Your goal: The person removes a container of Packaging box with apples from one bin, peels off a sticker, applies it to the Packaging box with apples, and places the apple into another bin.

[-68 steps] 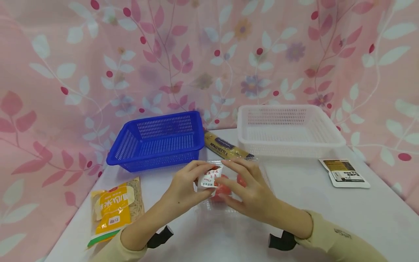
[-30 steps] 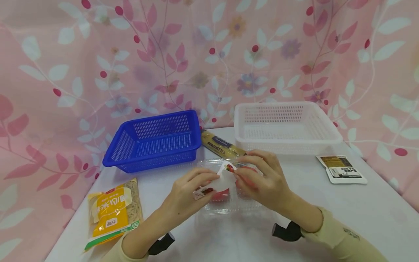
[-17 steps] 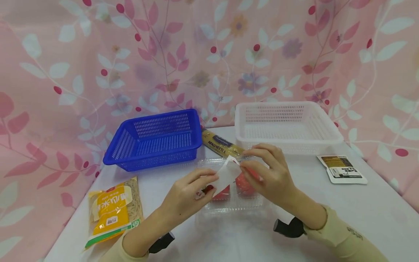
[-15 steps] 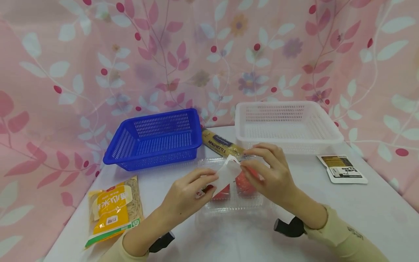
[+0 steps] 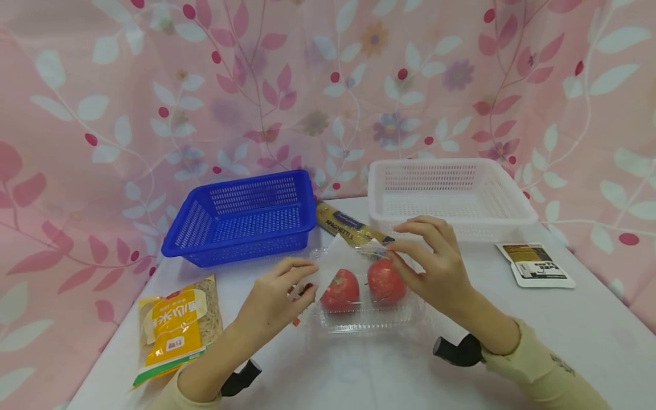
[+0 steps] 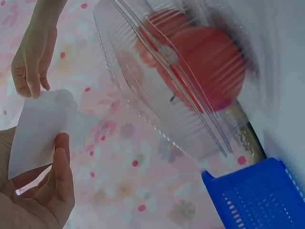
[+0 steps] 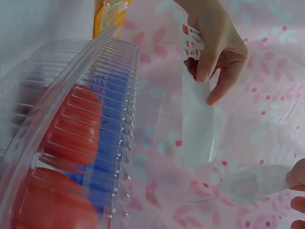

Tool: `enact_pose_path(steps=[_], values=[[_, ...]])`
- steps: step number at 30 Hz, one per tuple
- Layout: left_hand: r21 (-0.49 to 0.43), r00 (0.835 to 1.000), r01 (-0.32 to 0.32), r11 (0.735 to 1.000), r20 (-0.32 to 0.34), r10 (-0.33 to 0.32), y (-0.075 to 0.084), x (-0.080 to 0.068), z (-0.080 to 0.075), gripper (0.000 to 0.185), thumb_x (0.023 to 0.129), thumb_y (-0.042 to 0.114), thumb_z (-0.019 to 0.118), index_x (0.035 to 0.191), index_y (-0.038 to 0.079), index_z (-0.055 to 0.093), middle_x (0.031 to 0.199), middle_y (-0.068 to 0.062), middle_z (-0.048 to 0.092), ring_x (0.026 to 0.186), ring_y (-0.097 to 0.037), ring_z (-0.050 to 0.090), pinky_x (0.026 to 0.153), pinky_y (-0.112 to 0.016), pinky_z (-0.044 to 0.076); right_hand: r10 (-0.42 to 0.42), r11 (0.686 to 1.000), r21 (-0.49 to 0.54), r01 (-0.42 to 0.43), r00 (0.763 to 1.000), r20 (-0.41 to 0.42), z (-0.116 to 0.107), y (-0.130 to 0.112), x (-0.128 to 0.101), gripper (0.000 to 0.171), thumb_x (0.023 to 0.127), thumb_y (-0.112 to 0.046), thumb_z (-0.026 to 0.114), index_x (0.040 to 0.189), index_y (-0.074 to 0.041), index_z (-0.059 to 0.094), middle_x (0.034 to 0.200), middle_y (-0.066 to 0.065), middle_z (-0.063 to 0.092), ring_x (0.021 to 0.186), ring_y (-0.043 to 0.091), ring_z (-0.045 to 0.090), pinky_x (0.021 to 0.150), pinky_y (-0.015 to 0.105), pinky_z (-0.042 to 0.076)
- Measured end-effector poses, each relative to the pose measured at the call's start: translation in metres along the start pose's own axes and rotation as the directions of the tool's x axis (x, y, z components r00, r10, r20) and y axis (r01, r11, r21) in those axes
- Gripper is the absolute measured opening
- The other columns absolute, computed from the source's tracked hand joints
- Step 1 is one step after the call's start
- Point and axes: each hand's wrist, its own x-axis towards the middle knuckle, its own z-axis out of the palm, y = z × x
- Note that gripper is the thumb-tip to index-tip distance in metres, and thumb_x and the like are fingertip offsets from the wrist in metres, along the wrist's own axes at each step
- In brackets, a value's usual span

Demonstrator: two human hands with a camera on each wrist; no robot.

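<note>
Left hand [image 5: 275, 297] pinches the printed label [image 7: 198, 124], right hand [image 5: 435, 265] a translucent strip [image 7: 257, 182]; with both grips narrow, best pull the 2 slowly, flatly apart.

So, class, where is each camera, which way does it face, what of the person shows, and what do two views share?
Head: worn on the head, facing forward and down over the box; left hand, right hand and sleeves show.
Left wrist: worn there, facing the label and box; left hand near, right hand beyond.
Right wrist: worn there, facing the left hand and label; right fingers hold a strip, lower right.
Both wrist views share the box, label and curtain.
</note>
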Motion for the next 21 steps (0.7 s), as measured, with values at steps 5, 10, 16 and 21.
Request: enact_pose_path(steps=[5, 10, 16, 21], values=[[0.043, 0.973, 0.232, 0.972, 0.006, -0.233, -0.014, -0.007, -0.010, 0.033, 0.072, 0.007, 0.076, 0.104, 0.005, 0.068, 0.101, -0.002, 0.062, 0.071, -0.007, 0.059, 0.057, -0.015, 0.049, 0.046, 0.999, 0.023, -0.047, 0.998, 0.040, -0.001, 0.007, -0.005, 0.028, 0.090, -0.027, 0.057, 0.079, -0.004, 0.068, 0.094, 0.016, 0.061, 0.095, 0.037, 0.051, 0.083, 0.044, 0.036], [0.080, 0.923, 0.382, 0.921, 0.026, -0.385, -0.027, -0.018, -0.015, 0.035, 0.077, 0.012, 0.073, 0.111, 0.006, 0.066, 0.104, -0.005, 0.060, 0.071, -0.011, 0.062, 0.057, -0.018, 0.051, 0.066, 0.997, 0.033, -0.068, 0.997, 0.037, 0.001, 0.012, -0.009, 0.028, 0.089, -0.028, 0.059, 0.076, -0.005, 0.068, 0.086, 0.013, 0.060, 0.093, 0.035, 0.051, 0.081, 0.048, 0.032], [0.114, 0.869, 0.477, 0.872, 0.088, -0.487, -0.041, -0.027, -0.020, 0.039, 0.077, 0.012, 0.072, 0.114, 0.004, 0.063, 0.109, -0.010, 0.059, 0.074, -0.017, 0.064, 0.054, -0.019, 0.051, 0.070, 0.997, 0.025, -0.072, 0.996, 0.061, 0.005, 0.017, -0.014, 0.026, 0.089, -0.027, 0.059, 0.076, -0.005, 0.068, 0.084, 0.011, 0.061, 0.091, 0.034, 0.051, 0.079, 0.049, 0.031], [0.050, 0.795, 0.563, 0.825, 0.241, -0.557, -0.056, -0.030, -0.017, 0.042, 0.076, 0.012, 0.073, 0.116, 0.004, 0.061, 0.117, -0.014, 0.056, 0.076, -0.018, 0.063, 0.054, -0.020, 0.051, 0.071, 0.997, 0.008, -0.073, 0.991, 0.117, 0.016, 0.023, -0.023, 0.016, 0.085, -0.021, 0.063, 0.077, -0.008, 0.068, 0.085, 0.008, 0.060, 0.091, 0.032, 0.051, 0.076, 0.048, 0.031]])
